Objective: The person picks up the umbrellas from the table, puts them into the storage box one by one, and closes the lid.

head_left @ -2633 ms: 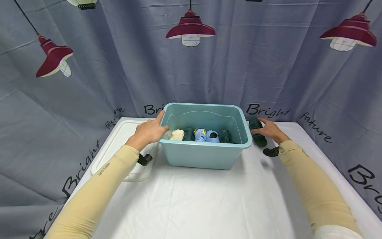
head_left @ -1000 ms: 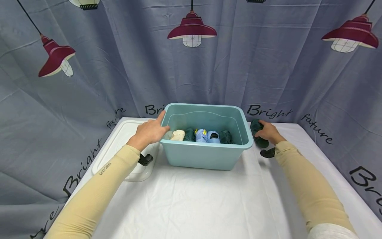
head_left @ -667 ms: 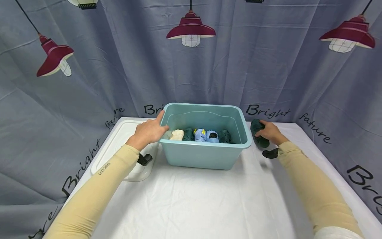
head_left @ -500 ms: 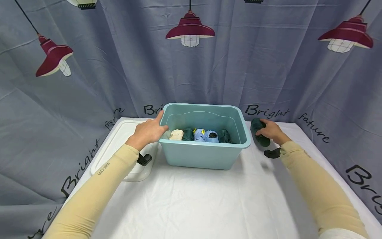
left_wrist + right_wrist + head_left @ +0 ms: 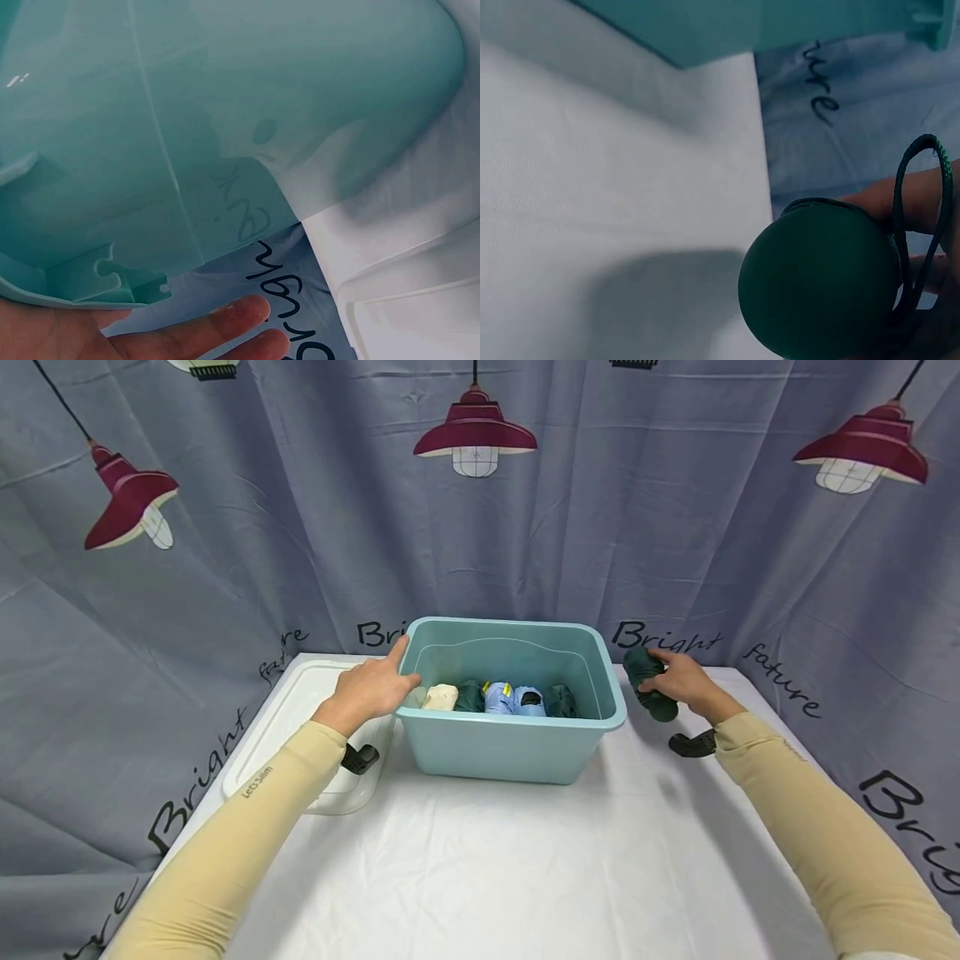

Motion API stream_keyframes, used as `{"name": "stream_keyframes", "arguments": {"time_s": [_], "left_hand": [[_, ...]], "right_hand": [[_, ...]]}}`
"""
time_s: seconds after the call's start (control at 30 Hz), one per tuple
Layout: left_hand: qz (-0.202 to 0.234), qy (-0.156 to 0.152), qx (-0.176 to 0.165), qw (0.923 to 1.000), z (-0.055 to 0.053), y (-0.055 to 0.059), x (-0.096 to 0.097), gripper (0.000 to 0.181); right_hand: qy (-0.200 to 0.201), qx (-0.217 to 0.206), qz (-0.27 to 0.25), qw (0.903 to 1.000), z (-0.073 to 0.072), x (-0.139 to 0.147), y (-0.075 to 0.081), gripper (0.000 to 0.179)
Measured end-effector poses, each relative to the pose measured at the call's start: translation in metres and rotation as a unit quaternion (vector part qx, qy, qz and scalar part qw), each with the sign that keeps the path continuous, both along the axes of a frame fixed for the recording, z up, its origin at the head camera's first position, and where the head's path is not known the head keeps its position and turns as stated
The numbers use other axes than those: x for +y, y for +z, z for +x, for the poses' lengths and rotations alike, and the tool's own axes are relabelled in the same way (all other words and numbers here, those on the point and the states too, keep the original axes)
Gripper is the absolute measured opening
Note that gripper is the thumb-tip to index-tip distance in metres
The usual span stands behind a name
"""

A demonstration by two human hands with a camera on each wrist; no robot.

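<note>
In the head view, my right hand point(image 5: 688, 683) grips a folded dark green umbrella point(image 5: 640, 670) to the right of a teal plastic bin point(image 5: 502, 748). In the right wrist view, the umbrella's round end point(image 5: 817, 281) faces the camera, with a looped cord strap point(image 5: 899, 202) beside it, and a shadow falls on the white cloth. My left hand point(image 5: 367, 690) rests on the bin's left rim, thumb over it; straight fingers point(image 5: 225, 324) extend outside the wall in the left wrist view. Rolled bundles lie in the bin: cream point(image 5: 441, 697), dark green point(image 5: 469, 696), and light blue point(image 5: 498, 699).
A white lid point(image 5: 262, 743) lies flat left of the bin, partly under my left arm. White cloth covers the table point(image 5: 487, 877). A grey-blue curtain point(image 5: 330, 527) printed with red lamps and lettering hangs behind and along both sides.
My right hand has gone from spread around the green umbrella to gripping it, and has raised it slightly up and toward the bin. The left hand stays at the rim.
</note>
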State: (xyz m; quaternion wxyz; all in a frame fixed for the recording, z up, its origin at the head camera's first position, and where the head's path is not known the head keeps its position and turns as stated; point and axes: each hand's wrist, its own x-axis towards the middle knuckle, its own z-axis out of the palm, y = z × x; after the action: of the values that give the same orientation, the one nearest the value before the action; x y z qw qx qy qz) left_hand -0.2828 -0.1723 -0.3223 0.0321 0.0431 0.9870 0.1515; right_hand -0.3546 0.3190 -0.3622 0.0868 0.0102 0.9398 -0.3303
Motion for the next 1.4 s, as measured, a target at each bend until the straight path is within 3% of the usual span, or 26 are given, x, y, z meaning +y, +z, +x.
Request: {"name": "stream_keyframes", "arguments": {"time_s": [0.33,0.9,1.4], "left_hand": [[0.002,-0.001,0.0,1.0,-0.001,-0.001,0.0,0.081],[0.003,-0.001,0.001,1.0,-0.001,0.0,0.0,0.08],[0.0,0.0,0.003,1.0,-0.001,0.0,0.0,0.08]], "right_hand": [[0.011,0.002,-0.011,0.9999,0.016,-0.01,0.028,0.091],[0.052,0.026,-0.026,0.998,0.041,-0.023,0.063,0.09],[0.065,0.012,-0.029,0.9974,0.056,-0.034,0.102,0.089]]}}
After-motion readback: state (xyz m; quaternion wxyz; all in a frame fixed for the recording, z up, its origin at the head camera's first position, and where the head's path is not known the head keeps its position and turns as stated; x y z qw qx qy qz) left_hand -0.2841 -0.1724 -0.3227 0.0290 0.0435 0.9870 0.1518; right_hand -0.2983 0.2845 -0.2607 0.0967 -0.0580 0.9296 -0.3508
